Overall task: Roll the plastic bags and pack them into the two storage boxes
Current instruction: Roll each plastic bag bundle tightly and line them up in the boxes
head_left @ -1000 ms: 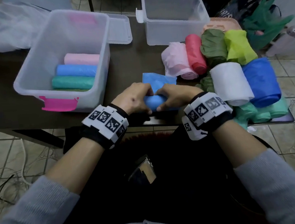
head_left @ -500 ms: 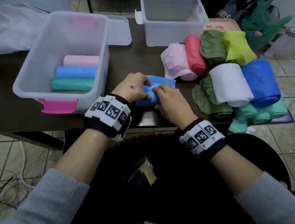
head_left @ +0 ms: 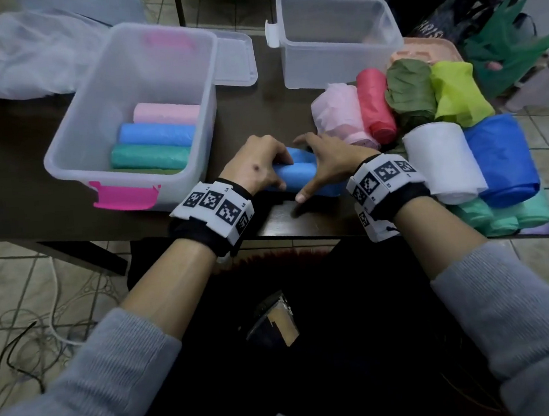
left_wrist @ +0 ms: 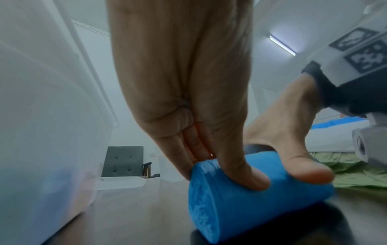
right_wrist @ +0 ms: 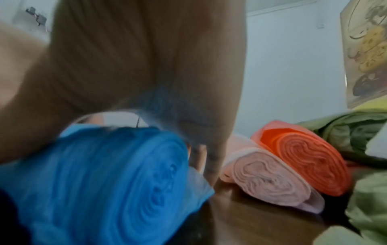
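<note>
A light blue plastic bag, rolled into a tight cylinder [head_left: 302, 177], lies on the dark table [head_left: 14, 171] near its front edge. My left hand [head_left: 256, 168] grips the roll's left end, thumb on the near side and fingers over the top [left_wrist: 230, 167]. My right hand [head_left: 329, 163] curls over the right end [right_wrist: 108, 182], thumb toward me. The big clear box with pink latches [head_left: 72, 149] holds pink [head_left: 166, 111], blue [head_left: 155, 133] and green [head_left: 149, 156] rolls. The smaller clear box [head_left: 337, 66] stands empty at the back.
To the right lies a heap of loosely rolled bags: pink [head_left: 338, 116], red [head_left: 375, 106], olive [head_left: 410, 93], yellow-green [head_left: 459, 95], white [head_left: 442, 163], dark blue [head_left: 502, 158], mint [head_left: 506, 217]. A clear lid [head_left: 235, 62] rests behind the big box. Crumpled clear plastic [head_left: 31, 56] lies far left.
Both hands have rolled the blue bag away from me. The flat sheet ahead of the roll has been taken up and the roll is thicker.
</note>
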The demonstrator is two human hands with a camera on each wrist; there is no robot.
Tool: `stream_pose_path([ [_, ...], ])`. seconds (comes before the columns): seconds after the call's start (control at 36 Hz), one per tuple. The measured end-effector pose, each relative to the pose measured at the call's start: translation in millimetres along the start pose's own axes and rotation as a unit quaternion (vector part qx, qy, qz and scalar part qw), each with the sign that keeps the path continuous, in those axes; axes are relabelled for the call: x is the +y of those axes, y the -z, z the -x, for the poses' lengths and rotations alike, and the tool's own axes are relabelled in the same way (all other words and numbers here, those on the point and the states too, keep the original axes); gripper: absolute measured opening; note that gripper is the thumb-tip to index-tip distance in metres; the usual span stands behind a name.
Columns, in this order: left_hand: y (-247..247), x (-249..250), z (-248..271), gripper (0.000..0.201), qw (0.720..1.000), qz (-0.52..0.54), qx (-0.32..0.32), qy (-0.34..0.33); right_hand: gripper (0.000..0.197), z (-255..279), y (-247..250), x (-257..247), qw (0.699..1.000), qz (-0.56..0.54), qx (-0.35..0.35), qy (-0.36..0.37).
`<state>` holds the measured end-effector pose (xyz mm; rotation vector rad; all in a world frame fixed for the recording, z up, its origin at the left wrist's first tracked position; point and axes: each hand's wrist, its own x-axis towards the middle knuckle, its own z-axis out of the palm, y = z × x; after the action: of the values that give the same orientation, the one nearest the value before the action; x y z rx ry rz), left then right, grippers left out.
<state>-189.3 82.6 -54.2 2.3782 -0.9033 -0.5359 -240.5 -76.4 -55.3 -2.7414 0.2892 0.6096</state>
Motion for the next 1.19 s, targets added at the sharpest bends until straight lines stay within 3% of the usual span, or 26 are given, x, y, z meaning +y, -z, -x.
stream_pose_path([
  [0.11,0,0,0,0.049,1.0,0.0,-0.001,0.005,0.116,-1,-5,0,0.999,0.038,-0.01,-0.007],
  [0.22,-1,-1,-1,0.05,1.0,-0.002,-0.001,0.016,0.077,2,-10,-4,1.0,0.026,0.007,0.015],
  [0.28,0,-1,-1,0.051,1.0,-0.005,-0.003,0.015,0.068,4,-15,-6,0.999,0.027,0.017,0.032],
  [0.47,0,0,0,0.052,1.0,-0.003,-0.009,0.016,0.068,21,-32,-4,0.989,0.064,0.109,0.079],
  [0.58,3,2,0,0.052,1.0,-0.004,-0.02,0.007,0.062,32,-45,-8,0.977,0.118,0.168,0.062],
  [0.67,5,2,2,0.043,1.0,-0.002,-0.024,-0.001,0.062,34,-53,-11,0.972,0.135,0.188,0.045],
  [0.75,10,6,5,0.032,0.999,0.029,0.015,0.004,0.061,32,-57,-14,0.97,0.137,0.198,0.037],
  [0.89,39,25,25,0.034,0.982,0.109,0.147,-0.036,0.059,23,-53,-12,0.982,0.001,0.189,-0.004],
  [0.97,66,26,45,0.033,0.959,0.093,0.265,-0.043,0.046,12,-42,-10,0.974,-0.152,0.165,-0.02],
  [1.08,99,-5,71,0.038,0.919,0.038,0.39,0.048,0.038,5,-27,-24,0.924,-0.346,0.161,-0.009],
  [1.19,117,-46,90,0.046,0.896,0.026,0.411,0.166,0.038,1,-12,-45,0.83,-0.536,0.154,-0.006],
])
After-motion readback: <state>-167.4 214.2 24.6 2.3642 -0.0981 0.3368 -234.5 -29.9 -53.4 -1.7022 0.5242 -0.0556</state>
